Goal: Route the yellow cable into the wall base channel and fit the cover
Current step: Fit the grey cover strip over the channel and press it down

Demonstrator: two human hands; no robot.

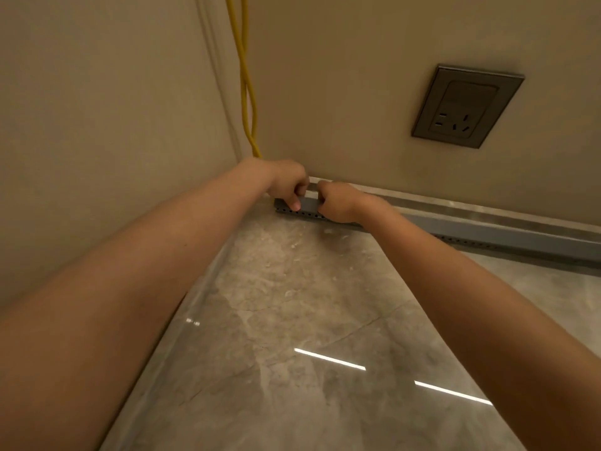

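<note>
Two strands of yellow cable [244,89] hang down the room corner and disappear behind my left hand [287,183]. A grey channel [487,231] with a perforated lower edge runs along the foot of the right wall. Its left end sits near the corner. My left hand grips that end, fingers curled over the top and thumb on the front face. Right beside it, my right hand [336,203] clamps the channel the same way. Whether the cable lies inside the channel is hidden by my hands.
A dark wall socket [466,105] sits on the right wall above the channel. A stone skirting strip [455,203] runs behind the channel. The glossy marble floor [309,320] stretches toward me between my forearms. The left wall stands close by.
</note>
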